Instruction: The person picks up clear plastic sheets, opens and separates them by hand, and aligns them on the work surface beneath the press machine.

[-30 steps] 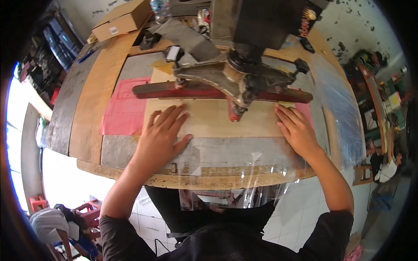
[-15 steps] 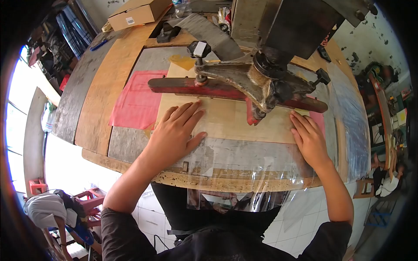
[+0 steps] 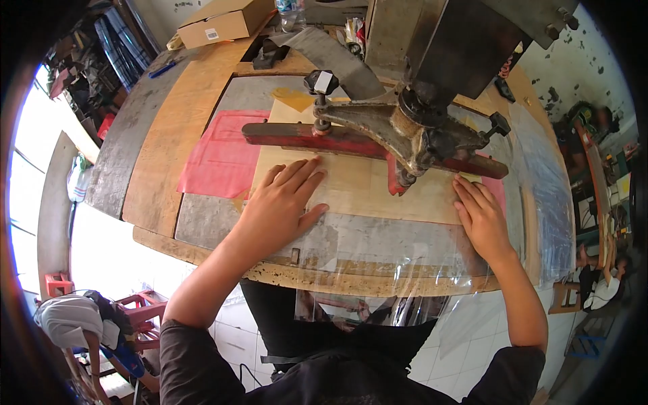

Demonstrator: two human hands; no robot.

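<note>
My left hand (image 3: 282,201) lies flat with its fingers stretched out on a clear plastic sheet (image 3: 368,260) and a pale tan board (image 3: 388,202). Fingertips of that hand are just in front of a long dark-red metal bar (image 3: 351,146). At the right end of the board, my right hand (image 3: 482,217) is also open, fingers extended forward near the bar. The bar hangs from a worn metal press head (image 3: 418,128) above the board. The sheet's near part droops over the table's front edge. Red film (image 3: 219,152) lies left of the board.
A cardboard box (image 3: 223,25), a plastic bottle (image 3: 290,15) and a blue pen (image 3: 162,69) are at the back left. Clear film (image 3: 553,196) covers the table's right side. Other people sit at the lower left and far right.
The view has shifted slightly, so the table and press appear a little further right. Both hands keep nearly the same places on the sheet and board.
</note>
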